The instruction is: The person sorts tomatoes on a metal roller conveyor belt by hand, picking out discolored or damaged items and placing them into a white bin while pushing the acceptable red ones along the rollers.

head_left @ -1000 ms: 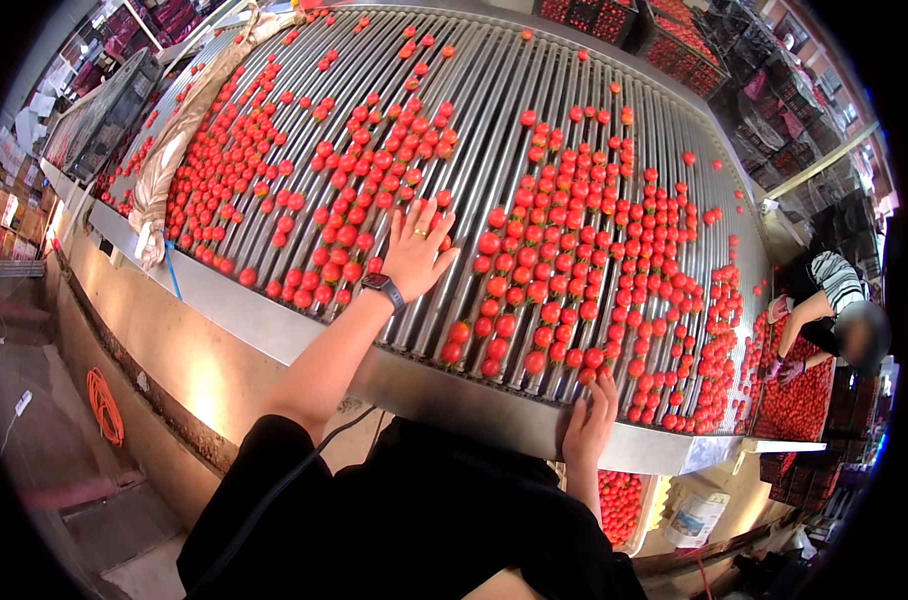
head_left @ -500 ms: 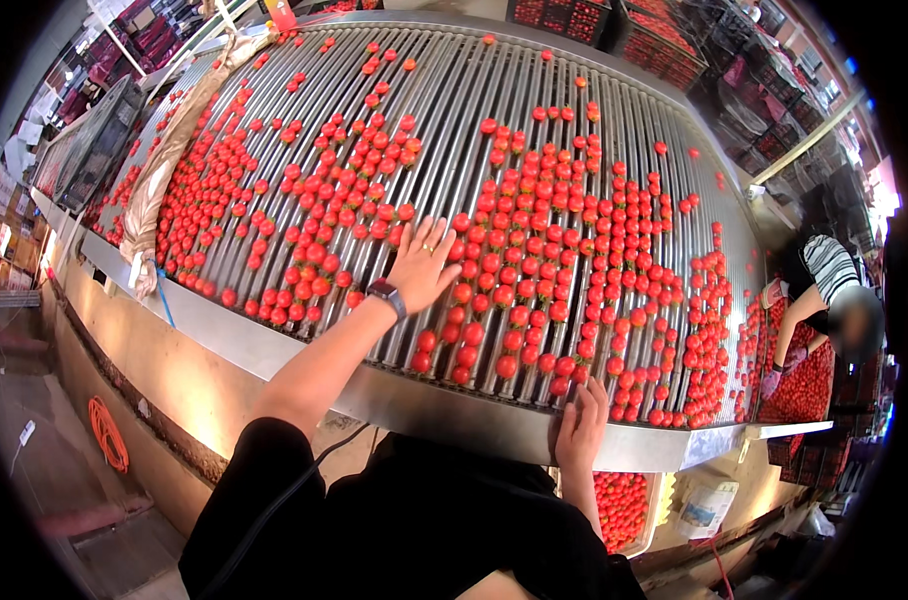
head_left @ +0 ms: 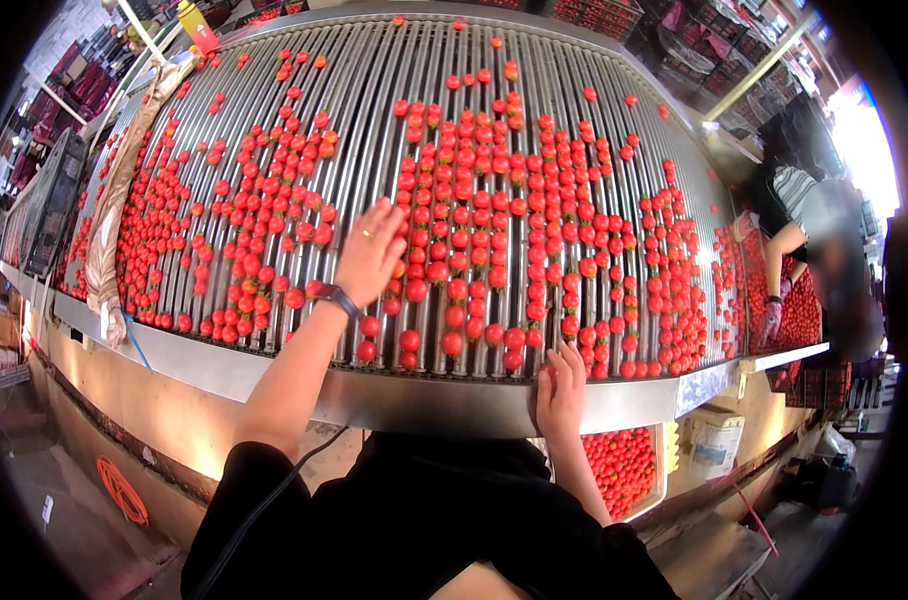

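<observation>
Many round red tomatoes [head_left: 459,240] lie in rows between the metal rollers of a wide sorting table [head_left: 369,90]. My left hand [head_left: 371,252] reaches over the middle of the rollers, palm down and fingers stretched out, against the left side of a dense patch of tomatoes. It grips nothing that I can see; a ring and a dark wrist watch [head_left: 338,298] are on that arm. At the near metal edge, my right hand [head_left: 564,392] has bent fingers. A bit of red, seemingly a tomato [head_left: 547,371], shows between its thumb and fingers, mostly hidden.
A metal rim [head_left: 424,405] borders the table in front of me. Below it stands a pale crate [head_left: 662,478] of tomatoes. A beige cloth-wrapped bar [head_left: 124,200] crosses the left side. Another person [head_left: 799,215] bends over a tomato-filled bin [head_left: 789,310] at the right.
The view has shifted, so the table and tomatoes appear farther left and higher. My left hand's fingers have drawn closer together. My right hand's fingers have curled, with red showing between them.
</observation>
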Tool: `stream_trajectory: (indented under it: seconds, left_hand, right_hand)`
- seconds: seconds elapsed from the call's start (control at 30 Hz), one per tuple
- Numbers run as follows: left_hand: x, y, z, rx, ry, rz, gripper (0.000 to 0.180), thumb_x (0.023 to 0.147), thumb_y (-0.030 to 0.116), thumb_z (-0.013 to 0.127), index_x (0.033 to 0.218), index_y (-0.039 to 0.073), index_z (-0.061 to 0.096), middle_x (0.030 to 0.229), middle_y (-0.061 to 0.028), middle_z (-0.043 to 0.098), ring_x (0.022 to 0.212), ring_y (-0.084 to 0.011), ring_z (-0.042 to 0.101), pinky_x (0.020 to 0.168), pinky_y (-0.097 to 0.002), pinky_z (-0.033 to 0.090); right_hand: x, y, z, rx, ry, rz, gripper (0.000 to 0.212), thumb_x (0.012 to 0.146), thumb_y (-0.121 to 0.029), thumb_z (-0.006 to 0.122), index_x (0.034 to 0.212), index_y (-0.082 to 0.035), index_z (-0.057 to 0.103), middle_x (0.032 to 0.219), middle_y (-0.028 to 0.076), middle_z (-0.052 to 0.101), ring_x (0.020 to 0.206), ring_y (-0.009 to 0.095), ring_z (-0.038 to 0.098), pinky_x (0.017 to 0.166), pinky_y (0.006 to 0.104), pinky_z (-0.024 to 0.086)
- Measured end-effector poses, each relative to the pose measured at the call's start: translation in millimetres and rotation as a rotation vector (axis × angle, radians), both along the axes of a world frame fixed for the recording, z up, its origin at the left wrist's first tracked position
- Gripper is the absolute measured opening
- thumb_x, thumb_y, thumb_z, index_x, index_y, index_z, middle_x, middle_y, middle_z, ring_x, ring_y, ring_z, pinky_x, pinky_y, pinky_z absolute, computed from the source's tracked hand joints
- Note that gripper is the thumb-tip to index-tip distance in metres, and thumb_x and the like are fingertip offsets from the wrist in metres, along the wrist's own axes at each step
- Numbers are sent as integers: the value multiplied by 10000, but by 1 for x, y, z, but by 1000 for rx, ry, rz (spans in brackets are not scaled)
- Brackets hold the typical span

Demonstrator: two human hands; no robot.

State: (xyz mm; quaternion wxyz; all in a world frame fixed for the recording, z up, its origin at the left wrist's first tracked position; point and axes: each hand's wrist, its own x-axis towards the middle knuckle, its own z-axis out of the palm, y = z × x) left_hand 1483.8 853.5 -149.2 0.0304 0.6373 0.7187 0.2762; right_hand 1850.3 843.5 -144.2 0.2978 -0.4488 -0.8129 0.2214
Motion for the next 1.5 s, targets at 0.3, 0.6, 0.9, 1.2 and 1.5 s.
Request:
stream_trajectory:
  seconds: [0.3,0.6,0.9,1.2,1.5]
  left_hand:
    - [-71,31,-15,57,5,195,401,937,190,458,1309,39,444,1355,-214,428,1267,-364,381,1064,-434,304]
    - [3,-21,-1,-243,229,-127,482,948,277,448,1389,95,378,1463,-146,309,1344,-338,291,1108,-453,227]
    - [11,-38,18,-33,-145,-11,428,965,217,429,1356,42,407,1429,-162,361,1328,-332,321,1104,-406,242]
    - [31,-82,29,-18,-281,77,504,936,177,465,1404,42,337,1473,-174,288,1370,-324,260,1119,-390,210]
    - [83,-64,19,-321,273,-221,553,902,391,518,1388,159,390,1515,-84,225,1406,-309,151,1132,-475,133]
  right_hand:
    - [8,8,2,33,15,3,297,849,-67,577,1136,-4,537,1250,192,498,1215,379,436,1007,454,355]
    - [22,14,-2,33,-7,-13,306,847,-78,584,1138,3,537,1260,196,497,1199,385,447,1000,449,366]
    - [36,20,-3,1,2,-5,305,853,-44,541,1154,7,531,1283,192,478,1233,372,417,1031,445,331]
    - [47,27,-4,-3,-5,4,307,840,-48,553,1142,3,541,1265,191,489,1220,385,423,1025,450,339]
    - [58,33,-5,-3,-26,11,288,857,-61,548,1139,-3,546,1258,182,499,1216,375,432,1011,445,351]
